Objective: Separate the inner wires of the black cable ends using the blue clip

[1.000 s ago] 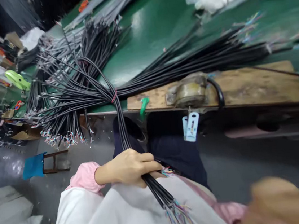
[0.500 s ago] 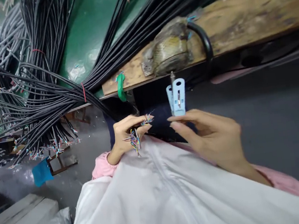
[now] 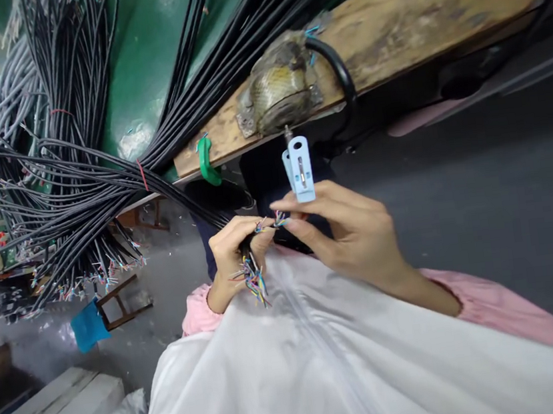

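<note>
My left hand (image 3: 234,249) is closed around a bundle of black cables, whose stripped ends fan out as thin coloured wires (image 3: 254,278) below the fingers. Between that thumb and forefinger, one more cable end sticks out to the right. My right hand (image 3: 347,228) pinches the coloured wires (image 3: 280,218) of this end with thumb and forefinger, close to the left fingertips. Just above the right fingers is a light blue clip (image 3: 301,170) on a thin metal shaft. The shaft comes out of a tape-wrapped motor-like block (image 3: 282,89) on the bench edge.
Long black cables (image 3: 220,73) tied with a red band (image 3: 142,175) lie across the green table (image 3: 138,69) and wooden board (image 3: 425,21). A green hook-shaped piece (image 3: 208,161) hangs at the board's edge. A stool with a blue seat (image 3: 88,325) stands at lower left.
My right hand has moved left to the left hand and now pinches the wire ends there. The view has shifted, so the block and clip appear further left.
</note>
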`<state>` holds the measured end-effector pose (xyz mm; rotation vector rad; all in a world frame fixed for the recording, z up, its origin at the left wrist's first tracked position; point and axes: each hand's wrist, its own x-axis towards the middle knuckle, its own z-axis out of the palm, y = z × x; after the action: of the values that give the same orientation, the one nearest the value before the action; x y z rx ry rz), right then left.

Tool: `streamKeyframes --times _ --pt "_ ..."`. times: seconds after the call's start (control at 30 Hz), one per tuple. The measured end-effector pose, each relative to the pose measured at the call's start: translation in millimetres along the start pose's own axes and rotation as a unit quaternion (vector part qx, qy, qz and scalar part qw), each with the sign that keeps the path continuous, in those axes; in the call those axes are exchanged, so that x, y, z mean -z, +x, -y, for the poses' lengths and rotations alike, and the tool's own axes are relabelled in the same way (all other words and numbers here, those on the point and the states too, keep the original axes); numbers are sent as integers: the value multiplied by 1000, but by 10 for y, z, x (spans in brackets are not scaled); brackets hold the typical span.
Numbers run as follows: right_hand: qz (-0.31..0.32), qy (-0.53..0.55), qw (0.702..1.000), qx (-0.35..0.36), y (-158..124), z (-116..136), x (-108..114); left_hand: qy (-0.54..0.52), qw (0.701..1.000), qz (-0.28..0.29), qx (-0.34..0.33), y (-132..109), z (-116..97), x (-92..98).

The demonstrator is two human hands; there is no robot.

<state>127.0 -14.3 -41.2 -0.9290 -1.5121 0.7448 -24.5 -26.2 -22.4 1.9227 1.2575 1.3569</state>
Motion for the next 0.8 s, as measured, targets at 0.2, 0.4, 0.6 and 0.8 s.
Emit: streamKeyframes --times 0.2,0.4,0.6,0.8 --pt "-48 8 999 7 5 16 -23 -19 991 127 50 43 57 65" --pt "27 186 965 -184 15 -34 -34 -5 970 240 -42 190 80 178" --pt "-65 103 981 -151 -31 8 14 -27 988 142 -45 170 94 107" --pt "-18 37 999 -8 11 100 43 -33 993 110 -21 120 94 70"
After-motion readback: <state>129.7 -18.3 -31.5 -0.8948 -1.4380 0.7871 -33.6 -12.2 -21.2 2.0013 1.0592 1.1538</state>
